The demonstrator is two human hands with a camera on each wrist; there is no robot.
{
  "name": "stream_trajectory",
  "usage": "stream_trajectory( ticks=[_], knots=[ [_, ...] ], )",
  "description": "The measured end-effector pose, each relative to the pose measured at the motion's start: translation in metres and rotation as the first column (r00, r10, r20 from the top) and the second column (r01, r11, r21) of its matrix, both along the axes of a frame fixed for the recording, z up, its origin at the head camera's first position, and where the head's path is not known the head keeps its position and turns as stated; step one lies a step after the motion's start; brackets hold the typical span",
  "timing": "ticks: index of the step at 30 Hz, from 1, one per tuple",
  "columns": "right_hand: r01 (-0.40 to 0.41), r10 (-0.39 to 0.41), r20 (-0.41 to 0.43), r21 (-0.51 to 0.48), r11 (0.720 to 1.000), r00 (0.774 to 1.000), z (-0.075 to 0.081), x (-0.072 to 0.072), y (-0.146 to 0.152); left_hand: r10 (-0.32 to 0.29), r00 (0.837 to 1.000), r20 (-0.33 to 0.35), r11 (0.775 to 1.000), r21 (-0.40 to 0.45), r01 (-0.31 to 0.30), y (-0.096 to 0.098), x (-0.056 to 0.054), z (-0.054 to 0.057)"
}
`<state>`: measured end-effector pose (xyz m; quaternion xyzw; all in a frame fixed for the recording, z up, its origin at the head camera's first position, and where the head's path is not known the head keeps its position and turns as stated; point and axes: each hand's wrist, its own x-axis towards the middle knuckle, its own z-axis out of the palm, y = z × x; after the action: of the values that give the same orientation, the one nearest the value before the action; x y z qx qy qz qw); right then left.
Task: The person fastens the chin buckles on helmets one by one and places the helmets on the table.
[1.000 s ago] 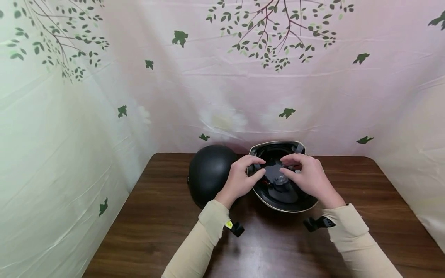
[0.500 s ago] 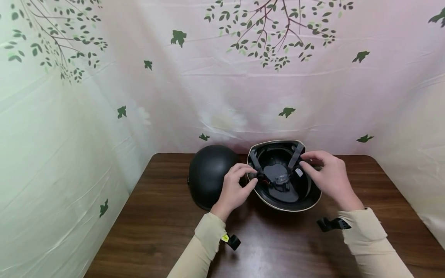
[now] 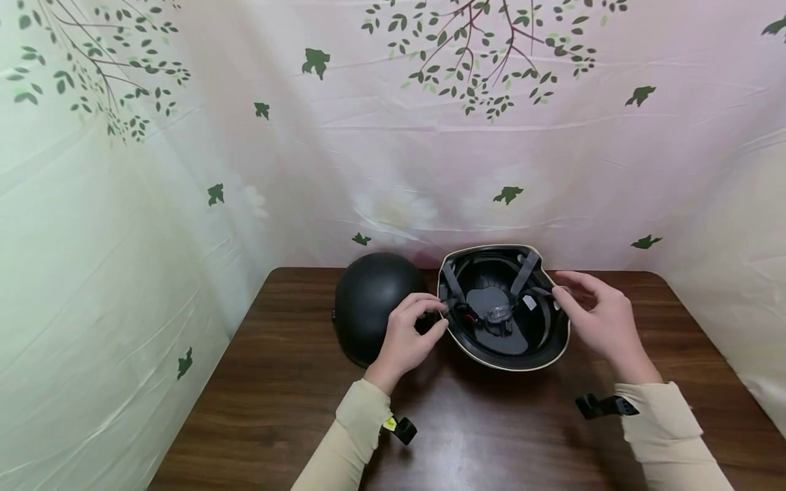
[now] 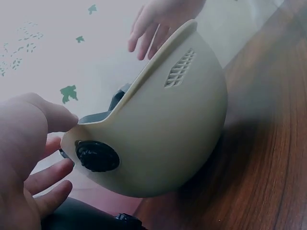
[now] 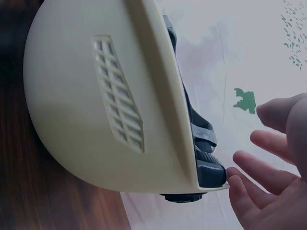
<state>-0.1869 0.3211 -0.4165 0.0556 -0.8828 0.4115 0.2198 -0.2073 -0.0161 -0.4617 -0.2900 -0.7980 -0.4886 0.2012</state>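
A beige helmet (image 3: 507, 360) lies upturned on the table, its black inside with grey pads and grey chin straps (image 3: 525, 273) facing up. My left hand (image 3: 402, 342) is at its left rim; in the left wrist view the thumb (image 4: 60, 117) touches the rim near a round black knob (image 4: 97, 156). The left index fingertip is hidden behind the edge, beside a strap end. On the right side my right hand (image 3: 604, 324) has its fingers loosely spread. In the right wrist view one fingertip (image 5: 235, 184) is at the rim corner beside the strap, with no pinch visible.
A black helmet (image 3: 372, 307) sits dome up, left of the beige one and close to it. Both stand near the back edge of the brown wooden table (image 3: 270, 382). A printed cloth (image 3: 417, 164) hangs behind the table.
Both hands have moved apart from over the helmet's inside to its left and right rims. The straps, hidden under the hands earlier, now show, their lower ends drawn out toward the sides.
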Motion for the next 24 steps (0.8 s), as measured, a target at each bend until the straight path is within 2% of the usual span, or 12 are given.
stream_trajectory(
  ticks=[7, 15, 24],
  knots=[
    [0.028, -0.028, 0.012, 0.012, 1.000, 1.000, -0.010, 0.001, 0.007, 0.031, 0.999, -0.021, 0.999, 0.019, -0.030, 0.002, 0.001, -0.002],
    [-0.010, 0.013, 0.065, -0.037, 0.999, 0.998, -0.019, 0.004, 0.011, 0.059, 0.998, -0.015, 0.996, 0.069, -0.058, 0.007, 0.002, -0.004],
    [0.003, -0.001, 0.036, -0.059, 0.998, 0.999, -0.030, 0.005, 0.013, 0.131, 0.991, 0.031, 0.991, 0.027, -0.132, 0.013, 0.006, -0.011]
  ],
)
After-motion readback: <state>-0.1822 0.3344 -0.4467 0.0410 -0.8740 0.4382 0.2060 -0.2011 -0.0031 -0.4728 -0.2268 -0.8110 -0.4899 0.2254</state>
